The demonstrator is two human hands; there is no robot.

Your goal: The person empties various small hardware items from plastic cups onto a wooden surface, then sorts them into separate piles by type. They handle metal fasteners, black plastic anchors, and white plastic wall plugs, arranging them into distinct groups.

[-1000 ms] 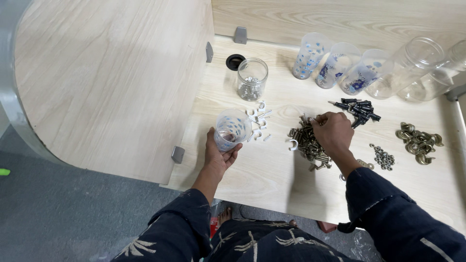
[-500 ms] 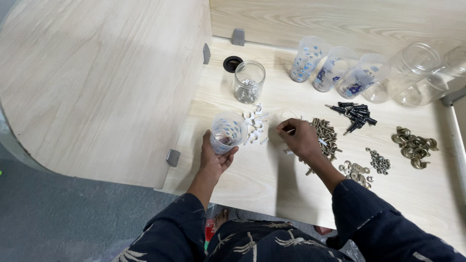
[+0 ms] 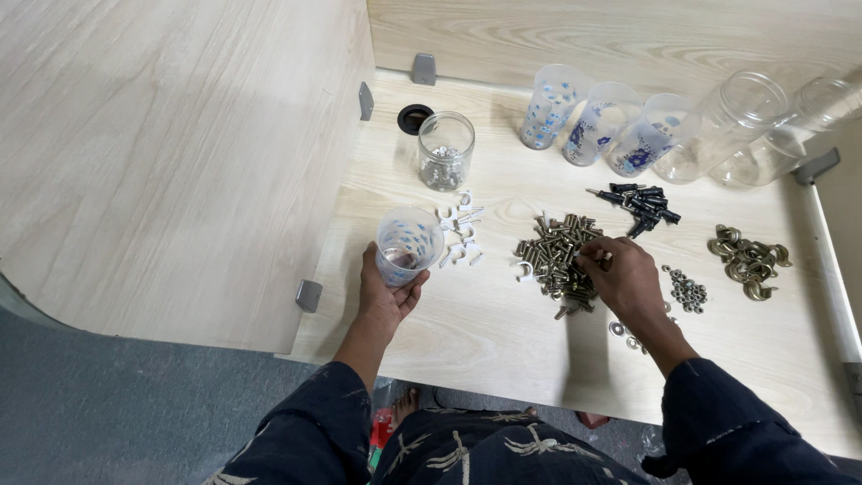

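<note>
Left hand [image 3: 386,292] is closed around a clear plastic cup [image 3: 409,245] with blue spots, standing on the tabletop [image 3: 503,332]. Right hand [image 3: 624,278], at the cup's 3 o'clock, pinches narrowly into the pile of bolts [image 3: 557,256]. White clips [image 3: 460,235] lie between cup and pile.

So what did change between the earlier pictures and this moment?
The right hand went from the pile of bolts toward the cup half a second ago, and is now back on the pile, fingertips among the bolts. The left hand held the cup throughout. The other heaps and containers stayed put.
</note>
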